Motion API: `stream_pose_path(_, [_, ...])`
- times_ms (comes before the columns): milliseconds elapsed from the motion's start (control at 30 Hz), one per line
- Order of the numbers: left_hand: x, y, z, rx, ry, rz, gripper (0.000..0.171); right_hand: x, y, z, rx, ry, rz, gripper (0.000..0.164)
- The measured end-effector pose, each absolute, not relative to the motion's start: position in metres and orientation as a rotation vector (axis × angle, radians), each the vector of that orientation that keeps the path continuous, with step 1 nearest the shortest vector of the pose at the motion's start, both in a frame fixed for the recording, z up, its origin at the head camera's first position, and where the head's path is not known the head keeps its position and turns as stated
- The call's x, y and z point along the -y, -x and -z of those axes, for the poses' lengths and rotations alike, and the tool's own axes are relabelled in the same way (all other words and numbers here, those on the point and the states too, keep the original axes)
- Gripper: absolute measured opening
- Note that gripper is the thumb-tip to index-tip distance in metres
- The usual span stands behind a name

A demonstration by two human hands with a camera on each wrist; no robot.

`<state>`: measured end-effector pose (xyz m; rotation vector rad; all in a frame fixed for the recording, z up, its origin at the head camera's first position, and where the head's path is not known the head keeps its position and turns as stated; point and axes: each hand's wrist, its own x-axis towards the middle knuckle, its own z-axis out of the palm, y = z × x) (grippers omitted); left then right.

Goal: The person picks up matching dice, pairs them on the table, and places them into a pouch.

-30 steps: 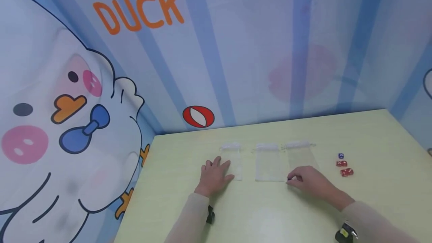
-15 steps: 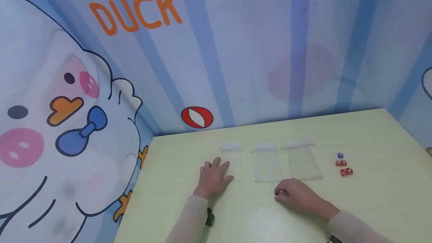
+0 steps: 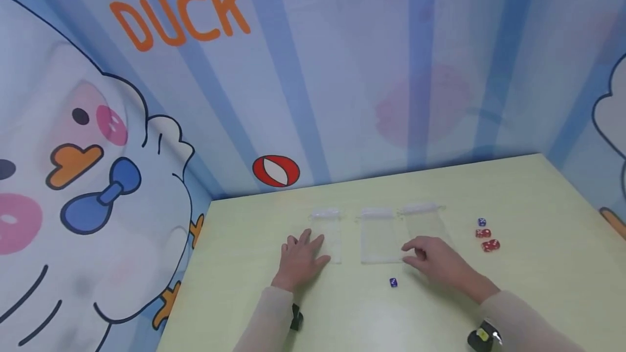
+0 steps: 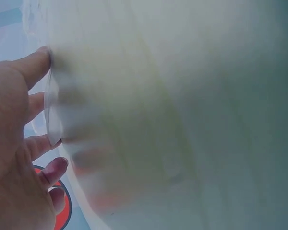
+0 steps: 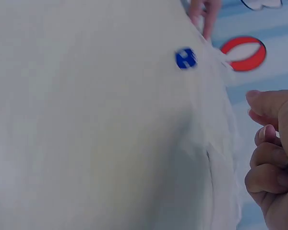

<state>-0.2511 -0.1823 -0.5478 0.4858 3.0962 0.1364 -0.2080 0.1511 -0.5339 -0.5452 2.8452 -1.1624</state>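
Observation:
Three sheer white drawstring pouches lie in a row in the head view: the left pouch (image 3: 333,238), the middle pouch (image 3: 377,239) and the right pouch (image 3: 424,224). My left hand (image 3: 299,261) rests on the left pouch with its fingers spread; the left wrist view shows those fingertips (image 4: 42,56) at the pouch's edge. A blue die (image 3: 393,282) sits on the table just below the middle pouch. My right hand (image 3: 442,261) hovers by the right pouch's lower part, covering some of it. Its thumb and forefinger stand apart, holding nothing, and the other fingers curl loosely.
Farther right on the pale table (image 3: 528,287), another blue die (image 3: 481,222) lies above several red dice (image 3: 490,245). A printed fabric backdrop (image 3: 337,69) with a duck figure rises behind and to the left of the table.
The right hand carried the blue die left and down, past the right pouch, and let it go below the middle pouch. It then moved back up and right. The left hand stayed on its pouch.

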Motion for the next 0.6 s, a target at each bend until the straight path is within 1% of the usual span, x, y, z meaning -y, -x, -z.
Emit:
stream_pose_path(233, [0.181,0.253,0.548,-3.098,-0.487,-0.132,0.056,-0.197,0.217,0.524,-2.928,0.32,1.227,0.024])
stream_pose_path(500, [0.181,0.255,0.548,-3.04,-0.437,-0.15,0.057,-0.241,0.227,0.523,-3.136,0.268,1.174,0.024])
stream_pose_path(600, [0.18,0.254,0.545,-2.997,-0.406,-0.223,0.057,-0.254,0.231,0.524,-3.156,0.21,1.142,0.027])
